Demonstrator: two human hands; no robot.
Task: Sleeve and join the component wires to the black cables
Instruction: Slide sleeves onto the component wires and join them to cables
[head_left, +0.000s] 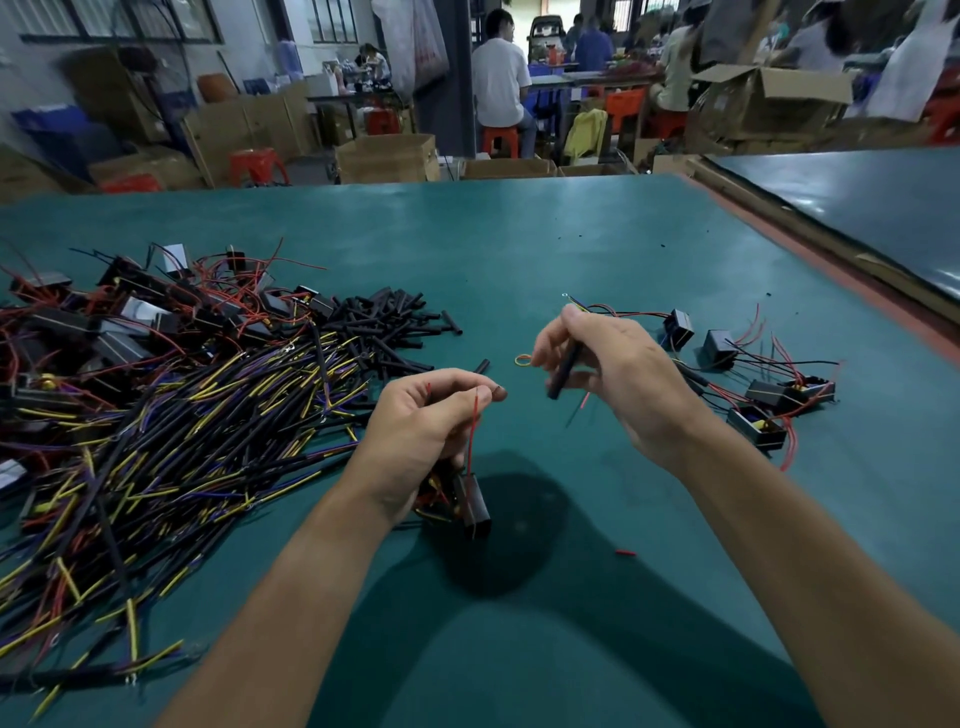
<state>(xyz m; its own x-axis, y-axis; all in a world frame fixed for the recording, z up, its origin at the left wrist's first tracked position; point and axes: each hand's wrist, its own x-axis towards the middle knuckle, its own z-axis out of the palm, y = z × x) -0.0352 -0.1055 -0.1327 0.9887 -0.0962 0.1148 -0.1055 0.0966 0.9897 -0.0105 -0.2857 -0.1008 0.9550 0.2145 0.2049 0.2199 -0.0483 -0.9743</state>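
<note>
The component is dangling under the left hand, which is pinching its red wire; the right hand is gripping a black cable, and the ends need lining up squarely.

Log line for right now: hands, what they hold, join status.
left hand: pinches red wire of black component | right hand: grips black cable | join: ends apart, not yet made

Left hand pinching, right hand gripping
</note>
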